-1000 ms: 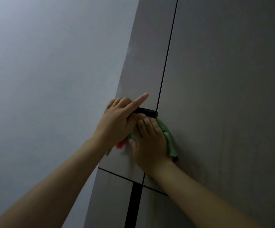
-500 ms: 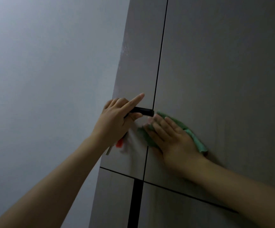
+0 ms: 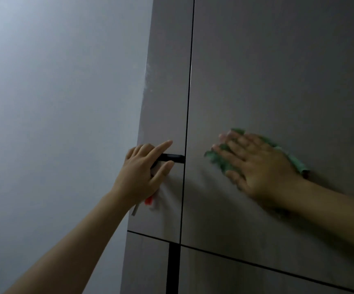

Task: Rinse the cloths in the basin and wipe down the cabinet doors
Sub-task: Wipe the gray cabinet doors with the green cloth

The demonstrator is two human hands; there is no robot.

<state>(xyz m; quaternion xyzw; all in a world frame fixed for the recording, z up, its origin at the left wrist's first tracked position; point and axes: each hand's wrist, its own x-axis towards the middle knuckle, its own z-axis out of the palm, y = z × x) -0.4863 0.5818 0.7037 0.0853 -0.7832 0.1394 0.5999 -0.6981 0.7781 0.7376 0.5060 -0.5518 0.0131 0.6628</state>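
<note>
head | right hand (image 3: 261,166) flat, fingers straight, pressing green cloth (image 3: 295,162) on right cabinet door (image 3: 278,71), 3 o'clock of the seam | left hand (image 3: 142,172) fingers curled round black handle (image 3: 172,158) on left cabinet door (image 3: 167,81), 9 o'clock of the seam

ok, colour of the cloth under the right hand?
Green cloth, clearest in the head view.

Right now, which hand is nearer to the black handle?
Left. The left hand grips the black handle on the narrow door. The right hand is further right, pressing the green cloth flat on the wide door.
</note>
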